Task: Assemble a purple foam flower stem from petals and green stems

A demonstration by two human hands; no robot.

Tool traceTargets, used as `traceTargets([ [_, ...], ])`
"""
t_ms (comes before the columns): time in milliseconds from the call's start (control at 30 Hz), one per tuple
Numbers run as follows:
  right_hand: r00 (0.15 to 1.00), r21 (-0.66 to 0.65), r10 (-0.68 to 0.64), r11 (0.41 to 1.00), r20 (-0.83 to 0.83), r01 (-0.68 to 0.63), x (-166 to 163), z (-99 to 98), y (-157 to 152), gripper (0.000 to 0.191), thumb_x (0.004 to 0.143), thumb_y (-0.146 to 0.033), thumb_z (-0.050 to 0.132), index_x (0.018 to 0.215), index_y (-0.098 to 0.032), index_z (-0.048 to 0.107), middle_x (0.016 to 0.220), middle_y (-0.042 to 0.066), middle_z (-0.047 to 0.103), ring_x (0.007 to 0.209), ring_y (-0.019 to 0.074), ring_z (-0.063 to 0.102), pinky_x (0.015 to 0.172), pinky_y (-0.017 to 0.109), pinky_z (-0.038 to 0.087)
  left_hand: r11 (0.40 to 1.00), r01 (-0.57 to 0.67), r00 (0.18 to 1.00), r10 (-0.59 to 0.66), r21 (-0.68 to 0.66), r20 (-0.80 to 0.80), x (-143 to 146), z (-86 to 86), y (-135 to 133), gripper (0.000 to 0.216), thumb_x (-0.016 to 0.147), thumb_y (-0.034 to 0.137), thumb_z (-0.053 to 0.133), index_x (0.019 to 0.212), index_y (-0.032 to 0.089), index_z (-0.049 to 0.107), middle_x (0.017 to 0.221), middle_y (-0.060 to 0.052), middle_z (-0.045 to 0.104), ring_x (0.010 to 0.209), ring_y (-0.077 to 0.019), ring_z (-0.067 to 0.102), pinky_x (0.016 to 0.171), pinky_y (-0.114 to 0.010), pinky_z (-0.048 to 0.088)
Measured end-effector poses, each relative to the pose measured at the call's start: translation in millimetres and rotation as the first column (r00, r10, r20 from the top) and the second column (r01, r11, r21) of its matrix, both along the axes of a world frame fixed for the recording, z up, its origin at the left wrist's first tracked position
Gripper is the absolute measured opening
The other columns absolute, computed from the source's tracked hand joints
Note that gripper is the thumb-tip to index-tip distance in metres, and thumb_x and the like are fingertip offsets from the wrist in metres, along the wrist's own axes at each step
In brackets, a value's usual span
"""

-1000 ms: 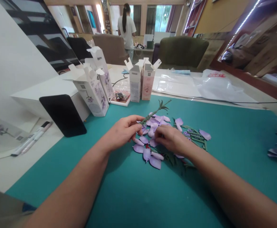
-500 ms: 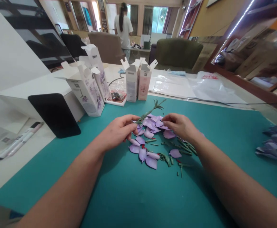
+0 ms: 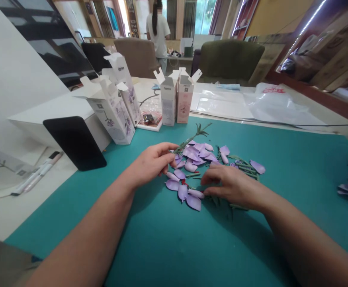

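The left hand (image 3: 151, 164) is pinching a green plastic flower stem (image 3: 192, 138), while the half-open right hand (image 3: 232, 186) is hovering just beside loose lilac petals (image 3: 193, 202).

The scene is viewed from one head-worn camera — aimed forward and down, close above the left hand (image 3: 151, 165) and right hand (image 3: 233, 187), over a teal cutting mat (image 3: 281, 159).

Workroom interior, daylit, seating and windows at far end.
Items: olive armchair (image 3: 230, 59); taupe armchair (image 3: 136, 56); black chair (image 3: 94, 56); curtained window (image 3: 205, 12); yellow wall (image 3: 266, 18); LED strip light (image 3: 313, 18).
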State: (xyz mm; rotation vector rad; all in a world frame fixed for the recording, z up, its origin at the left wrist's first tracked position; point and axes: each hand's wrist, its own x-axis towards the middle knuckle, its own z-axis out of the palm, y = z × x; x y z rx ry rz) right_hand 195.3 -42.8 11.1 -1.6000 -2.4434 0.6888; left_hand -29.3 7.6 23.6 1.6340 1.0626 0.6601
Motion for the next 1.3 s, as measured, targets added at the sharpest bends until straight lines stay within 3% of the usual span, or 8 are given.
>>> traceTargets([
  [100,0.995,0.008,0.084,0.996,0.057,-0.084,-5.9,-2.0,-4.3,0.011,0.076,-0.023,0.064,0.086,-0.02,0.066,0.088,0.005,0.064,0.081,0.0184,0.056,0.065,0.027,0.039,1.0,0.005,1.0,-0.005,0.003,0.008,-0.1,-0.9,0.6,0.034,0.081,0.029,0.051,0.112,0.015,0.056,0.076,-0.001,0.062,0.052,-0.0086,0.048,0.048,-0.022,0.038],
  [333,0.994,0.072,0.083,0.993,0.067,-0.088,-11.9,-17.1,-3.1,0.005,0.077,-0.021,0.061,0.077,-0.018,0.064,0.082,0.004,0.062,0.078,0.0173,0.055,0.065,0.026,0.038,1.0,0.009,1.0,-0.009,0.001,0.011,-0.9,-2.2,1.4,0.035,0.081,0.03,0.052,0.112,0.015,0.056,0.074,-0.001,0.061,0.052,-0.0091,0.048,0.048,-0.022,0.039],
  [633,0.983,0.163,-0.178,0.972,0.05,0.168,12.7,-8.6,12.4,0.013,0.078,-0.03,0.057,0.073,-0.019,0.062,0.078,0.003,0.064,0.069,0.0154,0.056,0.06,0.025,0.038,1.0,-0.007,1.0,0.007,0.014,0.018,-2.9,-0.4,1.3,0.037,0.082,0.03,0.052,0.114,0.014,0.055,0.076,-0.002,0.061,0.052,-0.0082,0.048,0.047,-0.021,0.038],
  [867,0.992,0.226,-0.106,0.97,0.075,0.086,11.1,-28.8,17.0,0.015,0.079,-0.03,0.056,0.074,-0.02,0.065,0.078,0.004,0.066,0.07,0.0164,0.058,0.06,0.026,0.041,0.998,-0.065,0.997,0.064,0.025,0.045,-11.2,0.9,4.7,0.039,0.082,0.029,0.051,0.118,0.015,0.054,0.079,-0.003,0.063,0.052,-0.0074,0.048,0.046,-0.021,0.038],
  [967,0.996,0.238,-0.083,0.969,0.045,0.07,10.4,-32.2,18.5,0.02,0.084,-0.032,0.051,0.082,-0.021,0.067,0.083,0.004,0.067,0.075,0.0182,0.06,0.064,0.028,0.043,0.996,-0.087,0.995,0.085,0.027,0.058,-14.5,0.0,6.8,0.039,0.082,0.029,0.051,0.119,0.015,0.053,0.081,-0.003,0.063,0.052,-0.0075,0.049,0.045,-0.02,0.038],
  [1133,0.995,0.38,-0.103,0.92,0.007,0.092,5.0,-34.4,25.2,0.032,0.091,-0.024,0.04,0.108,-0.018,0.067,0.097,0.01,0.066,0.086,0.0219,0.06,0.075,0.034,0.046,0.995,-0.097,0.993,0.096,0.019,0.075,-16.1,-0.1,8.1,0.038,0.083,0.027,0.049,0.119,0.016,0.053,0.08,-0.003,0.063,0.052,-0.0067,0.048,0.045,-0.02,0.038],
  [1300,0.985,0.483,-0.081,0.875,0.153,-0.003,-6.7,-38.5,37.8,0.038,0.09,-0.017,0.038,0.118,-0.015,0.063,0.103,0.015,0.063,0.091,0.0261,0.057,0.08,0.039,0.045,0.993,-0.118,0.988,0.116,0.009,0.097,-18.7,2.4,7.9,0.038,0.084,0.026,0.049,0.12,0.015,0.052,0.08,-0.003,0.063,0.051,-0.0059,0.047,0.045,-0.019,0.037],
])
